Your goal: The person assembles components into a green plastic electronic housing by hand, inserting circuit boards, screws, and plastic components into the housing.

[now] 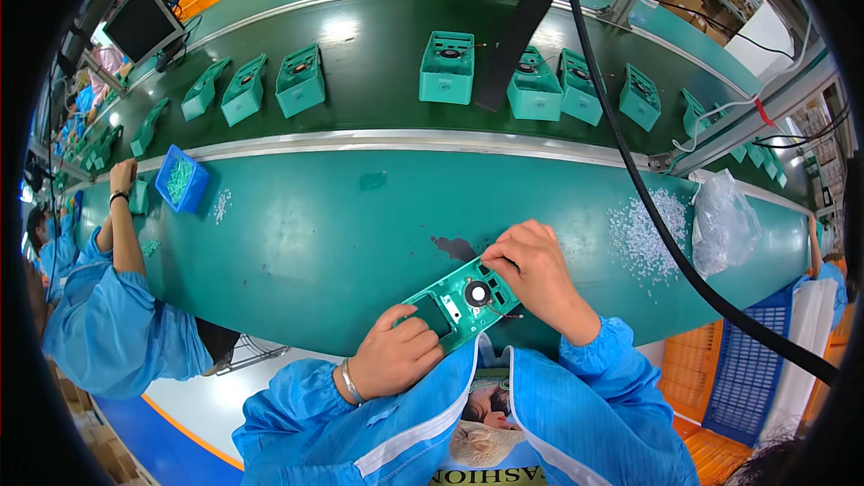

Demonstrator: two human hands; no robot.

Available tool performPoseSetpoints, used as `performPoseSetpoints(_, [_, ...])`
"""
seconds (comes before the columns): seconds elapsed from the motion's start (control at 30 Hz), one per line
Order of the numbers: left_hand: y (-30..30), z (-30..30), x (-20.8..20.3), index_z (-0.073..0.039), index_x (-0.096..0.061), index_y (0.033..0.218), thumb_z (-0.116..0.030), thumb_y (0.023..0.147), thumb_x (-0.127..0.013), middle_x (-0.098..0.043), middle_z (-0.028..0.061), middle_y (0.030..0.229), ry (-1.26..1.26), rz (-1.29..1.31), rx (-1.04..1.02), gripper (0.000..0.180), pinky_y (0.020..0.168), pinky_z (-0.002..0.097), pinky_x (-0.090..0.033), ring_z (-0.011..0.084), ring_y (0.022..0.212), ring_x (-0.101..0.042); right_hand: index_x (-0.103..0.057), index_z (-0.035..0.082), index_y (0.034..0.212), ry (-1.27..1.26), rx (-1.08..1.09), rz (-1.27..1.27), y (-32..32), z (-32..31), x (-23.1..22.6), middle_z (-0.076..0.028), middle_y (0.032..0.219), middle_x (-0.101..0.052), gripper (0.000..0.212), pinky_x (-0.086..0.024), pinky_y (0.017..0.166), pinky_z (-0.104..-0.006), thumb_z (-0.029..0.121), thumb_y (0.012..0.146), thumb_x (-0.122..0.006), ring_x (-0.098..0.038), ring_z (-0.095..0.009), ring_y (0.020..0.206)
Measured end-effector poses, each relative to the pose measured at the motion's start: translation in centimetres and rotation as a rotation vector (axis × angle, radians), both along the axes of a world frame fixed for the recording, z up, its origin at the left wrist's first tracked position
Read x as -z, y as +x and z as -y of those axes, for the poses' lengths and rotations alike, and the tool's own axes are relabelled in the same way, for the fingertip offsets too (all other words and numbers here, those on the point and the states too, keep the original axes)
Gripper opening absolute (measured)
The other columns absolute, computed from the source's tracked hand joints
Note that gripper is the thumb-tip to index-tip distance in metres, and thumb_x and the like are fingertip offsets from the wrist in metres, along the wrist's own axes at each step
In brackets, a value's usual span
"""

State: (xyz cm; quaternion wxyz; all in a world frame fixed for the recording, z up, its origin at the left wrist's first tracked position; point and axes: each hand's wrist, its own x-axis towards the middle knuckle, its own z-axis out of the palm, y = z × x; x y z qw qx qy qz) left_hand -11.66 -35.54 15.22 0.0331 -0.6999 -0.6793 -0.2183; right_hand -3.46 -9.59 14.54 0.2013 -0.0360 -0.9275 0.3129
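A teal-green plastic housing (456,324) lies tilted at the near edge of the green table in front of me. A round black speaker with a white centre (478,293) sits in it, and a thin wire sticks out beside the speaker. My left hand (393,355) is closed round the housing's left end, thumb on its upper edge. At the far right corner, the thumb and fingertips of my right hand (537,274) are pinched together against the housing. Whatever is between them is too small or hidden to make out.
Small white pieces (650,232) lie heaped at right beside a clear plastic bag (723,223). A blue bin (182,179) of green parts stands at left, near a co-worker's arm (123,216). Beyond a metal rail, several green housings (300,81) line the belt. A black cable (630,157) crosses the right side.
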Motion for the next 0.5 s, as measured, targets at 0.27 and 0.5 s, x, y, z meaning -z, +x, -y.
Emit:
performPoseSetpoints(0.27, [-0.1, 0.1, 0.6, -0.014, -0.066, 0.083, -0.018, 0.081, -0.065, -0.054, -0.001, 0.083, -0.017, 0.004, 0.003, 0.004, 0.104, 0.0447, -0.044, 0.0169, 0.09, -0.06, -0.075, 0.01, 0.084, 0.105, 0.03, -0.074, -0.2, 0.7, 0.0, -0.001, 0.084, -0.065, 0.008, -0.044, 0.084, -0.0394, 0.008, 0.077, -0.08, -0.06, -0.024, 0.088])
performPoseSetpoints(0.5, [0.0, 0.2, 0.5, -0.015, -0.064, 0.08, -0.018, 0.083, -0.065, -0.052, -0.0009, 0.081, 0.014, 0.01, -0.005, 0.005, 0.105, 0.0434, -0.044, 0.0163, 0.088, -0.059, -0.075, 0.011, 0.084, 0.156, 0.049, -0.123, 0.0, 1.5, 0.0, -0.002, 0.084, -0.066, 0.011, -0.045, 0.083, -0.0411, 0.007, 0.074, -0.079, -0.061, -0.025, 0.089])
